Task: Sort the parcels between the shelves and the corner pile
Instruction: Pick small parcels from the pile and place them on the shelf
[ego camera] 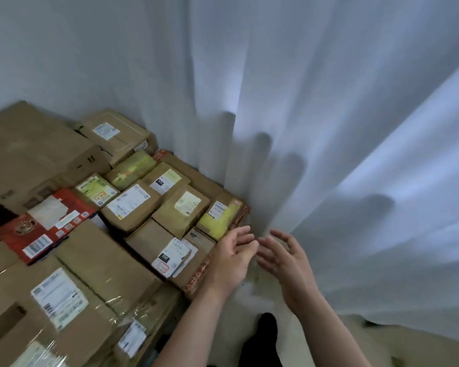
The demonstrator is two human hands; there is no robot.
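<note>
Left hand (232,256), right hand (285,256) beside parcels (180,213)

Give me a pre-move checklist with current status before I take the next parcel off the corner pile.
1. Left hand free: ok. It is open and holds nothing.
2. Right hand free: ok. Its fingers are spread and it is empty.
3. Nearest parcel clear to lift: ok. The yellow-taped parcel lies just ahead of the left hand with nothing on top of it.
4. Its label readable for sorting: cannot tell. The print is too blurred.
5. Curtain clear of the reach: not ok. It hangs against the pile's edge beside the right hand and might snag.
</note>
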